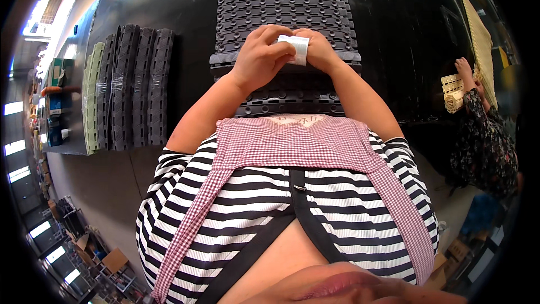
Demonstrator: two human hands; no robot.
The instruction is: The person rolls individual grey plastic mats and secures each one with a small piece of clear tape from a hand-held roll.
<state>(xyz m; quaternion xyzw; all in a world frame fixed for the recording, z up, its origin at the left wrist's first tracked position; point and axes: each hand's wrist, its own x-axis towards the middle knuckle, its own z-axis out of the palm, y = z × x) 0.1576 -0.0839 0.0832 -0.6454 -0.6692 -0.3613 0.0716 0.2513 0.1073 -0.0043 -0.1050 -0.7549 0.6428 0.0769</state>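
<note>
While both hands meet over the far black mat stack [284, 0], I note left hand [260, 56] and right hand [319, 50] pinching a white label roll [296, 48] between them, long axis near-to-far, equally close.

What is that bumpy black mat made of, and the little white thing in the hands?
The black mat looks like moulded plastic or rubber: matt, with rows of repeated links and slots. The small white piece held between the left hand and right hand looks like folded paper or tape, thin and smooth; which one is unclear.
</note>
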